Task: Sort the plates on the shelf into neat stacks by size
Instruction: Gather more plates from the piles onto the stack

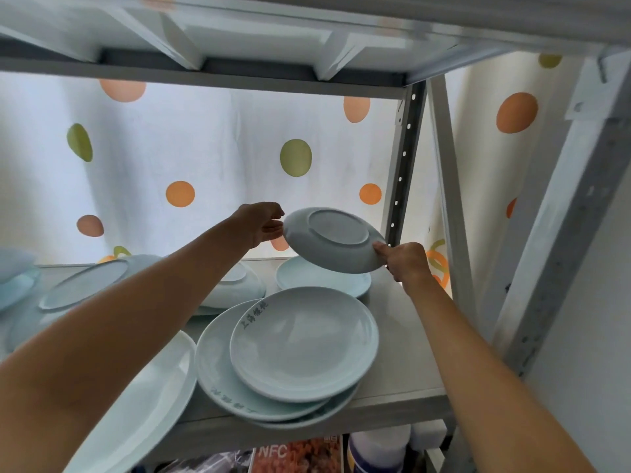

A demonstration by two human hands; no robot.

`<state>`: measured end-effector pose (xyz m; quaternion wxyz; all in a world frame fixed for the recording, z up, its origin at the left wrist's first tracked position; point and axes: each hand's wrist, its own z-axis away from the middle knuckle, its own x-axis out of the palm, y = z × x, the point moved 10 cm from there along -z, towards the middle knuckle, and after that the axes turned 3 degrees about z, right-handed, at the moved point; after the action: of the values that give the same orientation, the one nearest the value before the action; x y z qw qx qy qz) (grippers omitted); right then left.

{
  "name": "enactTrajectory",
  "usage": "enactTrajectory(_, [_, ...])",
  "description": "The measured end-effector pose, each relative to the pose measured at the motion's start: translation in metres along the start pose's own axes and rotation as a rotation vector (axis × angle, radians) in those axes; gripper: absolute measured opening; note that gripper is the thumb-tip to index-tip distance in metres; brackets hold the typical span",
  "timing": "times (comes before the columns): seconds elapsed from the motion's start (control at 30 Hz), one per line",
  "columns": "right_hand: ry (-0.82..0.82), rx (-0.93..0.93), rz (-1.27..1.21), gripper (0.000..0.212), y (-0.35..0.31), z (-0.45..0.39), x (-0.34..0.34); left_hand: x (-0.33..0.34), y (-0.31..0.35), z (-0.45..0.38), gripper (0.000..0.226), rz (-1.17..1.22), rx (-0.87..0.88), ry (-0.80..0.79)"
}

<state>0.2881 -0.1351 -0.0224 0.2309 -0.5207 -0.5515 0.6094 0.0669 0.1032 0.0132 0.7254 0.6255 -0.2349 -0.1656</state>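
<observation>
A pale blue plate point(333, 237) is held tilted above the shelf point(406, 353), its underside turned to the camera. Its right rim is pinched by the right hand point(406, 261), its left rim is gripped by the left hand point(264, 222). Below it, a stack of plates point(300, 349) is seen near the shelf's front edge.

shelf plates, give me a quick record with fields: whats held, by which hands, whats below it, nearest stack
held item: small plate, tilted, underside toward the camera
left hand: left hand on its left rim
right hand: right hand pinching its right rim
directly below: back plate lying on the shelf
nearest stack: front stack, plates off-centre, printed characters on rims
</observation>
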Motion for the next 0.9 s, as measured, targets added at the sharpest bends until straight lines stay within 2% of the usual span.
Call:
enactTrajectory(0.1, [0.005, -0.065, -0.033, 0.058, -0.016, 0.004, 0.002, -0.015, 0.017, 0.006, 0.007, 0.110, 0.066, 0.012])
enactTrajectory(0.27, [-0.054, -0.155, -0.067, 0.050, -0.056, 0.030, 0.020, -0.049, 0.040, 0.016, 0.015, 0.176, 0.108, -0.013])
enactTrajectory(0.43, [-0.098, -0.147, -0.124, 0.034, -0.090, 0.071, 0.029, -0.081, 0.054, 0.055, 0.015, 0.036, 0.076, -0.083])
enactTrajectory(0.53, [-0.136, -0.123, -0.131, 0.028, -0.103, 0.106, 0.041, -0.116, 0.069, 0.095, 0.012, -0.076, 0.143, -0.093])
enactTrajectory(0.63, [-0.178, -0.086, -0.126, 0.025, -0.115, 0.145, 0.056, -0.142, 0.084, 0.132, 0.013, -0.126, 0.218, -0.199])
enactTrajectory(0.77, [-0.260, 0.029, -0.284, 0.040, -0.123, 0.197, 0.085, -0.186, 0.103, 0.182, 0.017, -0.358, 0.401, -0.297])
enactTrajectory(0.9, [-0.389, 0.195, -0.392, 0.069, -0.126, 0.240, 0.124, -0.227, 0.111, 0.222, 0.026, -0.498, 0.517, -0.314])
